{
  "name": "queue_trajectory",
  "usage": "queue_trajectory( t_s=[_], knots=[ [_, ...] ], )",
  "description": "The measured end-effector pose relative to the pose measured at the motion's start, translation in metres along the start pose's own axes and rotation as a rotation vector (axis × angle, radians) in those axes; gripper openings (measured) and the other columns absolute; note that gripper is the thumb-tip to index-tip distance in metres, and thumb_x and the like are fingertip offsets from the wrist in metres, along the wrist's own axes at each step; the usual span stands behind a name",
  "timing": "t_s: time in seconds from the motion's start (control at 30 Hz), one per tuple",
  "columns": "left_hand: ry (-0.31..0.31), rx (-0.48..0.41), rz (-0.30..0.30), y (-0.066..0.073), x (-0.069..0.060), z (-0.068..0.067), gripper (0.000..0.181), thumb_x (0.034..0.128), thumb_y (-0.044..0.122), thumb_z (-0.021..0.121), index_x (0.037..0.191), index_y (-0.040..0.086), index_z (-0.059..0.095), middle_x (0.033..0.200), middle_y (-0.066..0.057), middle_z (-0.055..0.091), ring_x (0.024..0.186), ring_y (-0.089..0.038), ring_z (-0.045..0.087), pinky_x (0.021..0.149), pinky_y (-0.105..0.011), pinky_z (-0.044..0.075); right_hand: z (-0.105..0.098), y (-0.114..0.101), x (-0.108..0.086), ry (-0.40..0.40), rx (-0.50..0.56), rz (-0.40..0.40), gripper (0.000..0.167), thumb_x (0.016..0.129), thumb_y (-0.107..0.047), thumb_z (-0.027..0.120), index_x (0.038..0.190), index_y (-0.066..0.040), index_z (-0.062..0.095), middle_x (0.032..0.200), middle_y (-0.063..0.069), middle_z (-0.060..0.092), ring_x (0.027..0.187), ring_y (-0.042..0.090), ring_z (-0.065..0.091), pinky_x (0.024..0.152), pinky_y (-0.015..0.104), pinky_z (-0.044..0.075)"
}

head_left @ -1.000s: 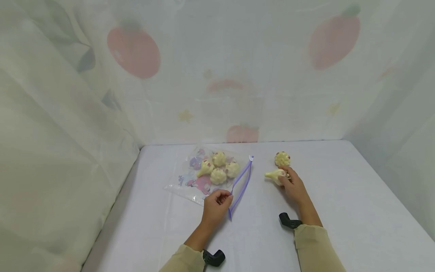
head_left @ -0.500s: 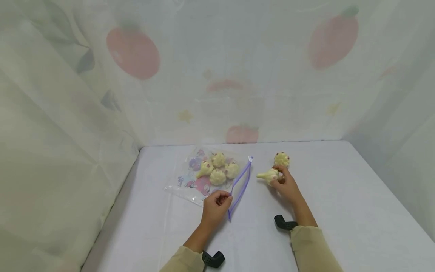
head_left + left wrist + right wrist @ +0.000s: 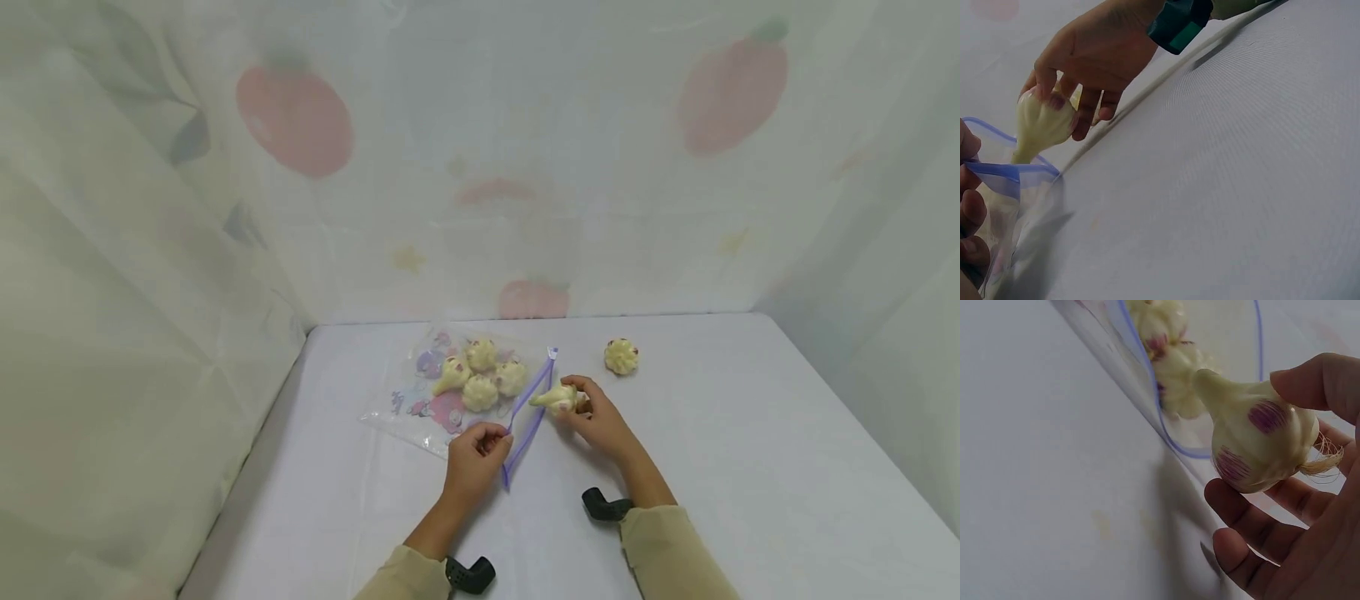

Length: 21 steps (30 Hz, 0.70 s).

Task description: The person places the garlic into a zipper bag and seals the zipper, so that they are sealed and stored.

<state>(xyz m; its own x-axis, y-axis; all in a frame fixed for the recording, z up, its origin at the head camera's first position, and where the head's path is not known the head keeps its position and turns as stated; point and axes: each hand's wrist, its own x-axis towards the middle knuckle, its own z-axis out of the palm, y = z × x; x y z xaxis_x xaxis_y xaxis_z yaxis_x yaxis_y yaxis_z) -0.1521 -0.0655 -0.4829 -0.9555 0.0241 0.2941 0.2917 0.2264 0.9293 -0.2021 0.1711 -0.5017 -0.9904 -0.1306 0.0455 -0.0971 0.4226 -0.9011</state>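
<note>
My right hand (image 3: pixel 600 425) grips a garlic bulb (image 3: pixel 1260 434) by its root end, thumb on one side and fingers on the other. The bulb's stem points left, at the mouth of a clear zip bag (image 3: pixel 405 417) with a purple zip edge (image 3: pixel 1159 419). With curled fingers, my left hand (image 3: pixel 474 458) pinches the near rim of the bag, and its mouth gapes. Inside the bag lie several garlic bulbs (image 3: pixel 480 392). In the left wrist view the held bulb (image 3: pixel 1041 122) has its stem tip at the purple rim.
One more garlic bulb (image 3: pixel 621 357) lies on the white table (image 3: pixel 750 433), behind and to the right of my right hand. A pale curtain with printed fruit (image 3: pixel 296 121) hangs behind the table. Black wrist cameras (image 3: pixel 471 575) sit on both wrists.
My right hand has carried the garlic bulb leftward, away from the loose bulb, up to the bag's mouth. My left hand has stayed at the bag's rim.
</note>
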Motion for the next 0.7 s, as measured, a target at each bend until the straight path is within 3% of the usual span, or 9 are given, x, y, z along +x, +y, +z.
queue_trajectory(
  t_s=[0.33, 0.57, 0.7],
  knots=[
    [-0.005, 0.003, 0.007, 0.002, -0.001, 0.0, 0.005, 0.0817, -0.005, 0.073, 0.085, -0.003, 0.071, 0.071, -0.012, 0.064, 0.063, -0.009, 0.052, 0.057, -0.018, 0.044, 0.028, -0.013, -0.001, 0.009, -0.093, -0.065, 0.058, 0.087, -0.023, 0.075, 0.139, -0.018, 0.05, 0.138, 0.012, 0.053, 0.101, 0.026, 0.063, 0.079, 0.035, 0.051],
    [-0.002, 0.016, 0.007, 0.004, -0.001, 0.0, 0.005, 0.0819, -0.005, 0.073, 0.084, -0.001, 0.071, 0.071, -0.012, 0.064, 0.062, -0.009, 0.052, 0.057, -0.018, 0.044, 0.036, -0.018, -0.002, 0.066, -0.13, -0.041, 0.06, 0.079, -0.025, 0.083, 0.131, -0.019, 0.054, 0.137, 0.007, 0.058, 0.106, 0.027, 0.064, 0.078, 0.037, 0.051],
    [-0.004, 0.016, 0.015, 0.007, -0.001, -0.001, 0.005, 0.0821, -0.005, 0.072, 0.085, -0.001, 0.071, 0.071, -0.011, 0.064, 0.062, -0.009, 0.052, 0.057, -0.018, 0.044, 0.039, -0.019, -0.001, 0.097, -0.128, -0.031, 0.056, 0.08, -0.025, 0.082, 0.129, -0.02, 0.056, 0.133, 0.004, 0.061, 0.104, 0.026, 0.065, 0.075, 0.035, 0.053]
  ],
)
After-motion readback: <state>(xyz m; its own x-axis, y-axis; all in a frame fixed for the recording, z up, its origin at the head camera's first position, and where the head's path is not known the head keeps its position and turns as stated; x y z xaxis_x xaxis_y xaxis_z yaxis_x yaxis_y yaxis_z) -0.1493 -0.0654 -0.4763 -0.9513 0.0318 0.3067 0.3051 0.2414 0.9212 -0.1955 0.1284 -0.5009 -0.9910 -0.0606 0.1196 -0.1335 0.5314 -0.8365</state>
